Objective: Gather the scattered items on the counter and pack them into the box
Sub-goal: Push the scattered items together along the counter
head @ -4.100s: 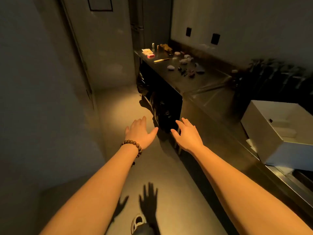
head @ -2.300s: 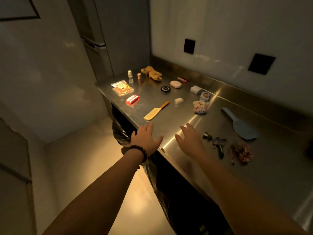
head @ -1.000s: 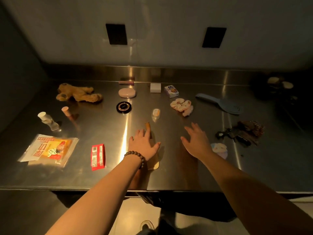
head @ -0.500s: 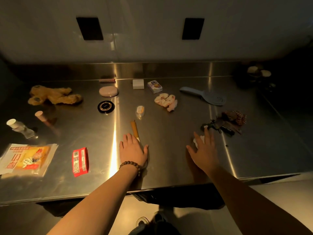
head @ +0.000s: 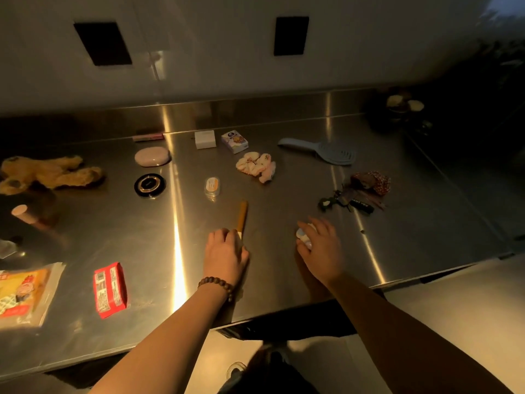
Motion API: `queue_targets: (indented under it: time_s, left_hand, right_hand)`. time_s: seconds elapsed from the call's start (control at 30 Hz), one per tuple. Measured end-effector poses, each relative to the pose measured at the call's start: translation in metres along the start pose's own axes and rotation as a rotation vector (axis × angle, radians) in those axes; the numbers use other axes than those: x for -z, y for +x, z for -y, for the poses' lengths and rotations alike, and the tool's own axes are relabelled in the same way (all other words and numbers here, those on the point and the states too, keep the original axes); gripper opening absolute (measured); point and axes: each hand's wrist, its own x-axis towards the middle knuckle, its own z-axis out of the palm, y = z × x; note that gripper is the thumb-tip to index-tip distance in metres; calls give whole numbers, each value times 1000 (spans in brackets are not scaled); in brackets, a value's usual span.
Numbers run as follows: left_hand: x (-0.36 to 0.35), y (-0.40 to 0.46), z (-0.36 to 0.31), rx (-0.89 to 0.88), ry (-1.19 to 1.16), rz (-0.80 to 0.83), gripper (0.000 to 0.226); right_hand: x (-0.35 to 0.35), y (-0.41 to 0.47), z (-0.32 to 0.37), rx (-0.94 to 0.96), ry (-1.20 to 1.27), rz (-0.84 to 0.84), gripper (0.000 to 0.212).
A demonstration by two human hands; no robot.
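Observation:
The box is out of view. Scattered items lie on the steel counter (head: 426,223). My left hand (head: 225,253) curls over the wide end of a yellow spatula, whose orange handle (head: 242,216) sticks out beyond my fingers. My right hand (head: 321,248) closes around a small pale round item (head: 302,237) near the front edge. Farther back lie a small clear case (head: 212,186), a pale scrunchie (head: 255,166), a blue hairbrush (head: 321,150), black clips (head: 345,201) and a red checked scrunchie (head: 372,180).
On the left are a plush toy (head: 48,173), a pink oval case (head: 152,156), a black disc (head: 149,184), a red packet (head: 110,290) and a yellow packet (head: 22,294). A white box (head: 205,139) and a small printed box (head: 234,141) sit by the back wall.
I walked to the counter and now face it. My left hand settled and curled onto the spatula; my right hand came down around the small pale item.

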Motion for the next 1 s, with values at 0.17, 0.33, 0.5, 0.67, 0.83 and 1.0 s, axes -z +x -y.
queue_targets:
  time_s: [0.17,0.33,0.5,0.67,0.83,1.0]
  left_hand:
    - [0,12,-32,-69,-115,46,39]
    - [-6,34,-98,-198,-106,67,50]
    - [-32,47,-181,-357,-117,68,45]
    - [-77,53,-272,-442,-115,91,42]
    - [-137,60,-359,-457,-52,176,40]
    - [-197,66,-418,-390,34,234,43]
  right_hand:
    - [18,0,-9,-4,10,-58,43]
    - [58,2,-38,-36,-17,-171,43]
    - [107,-2,-101,-104,-60,-227,44]
    - [156,-2,-194,-188,4,-250,46]
    - [184,13,-282,-219,-30,-229,53]
    - [189,27,-342,-253,-10,-173,56]
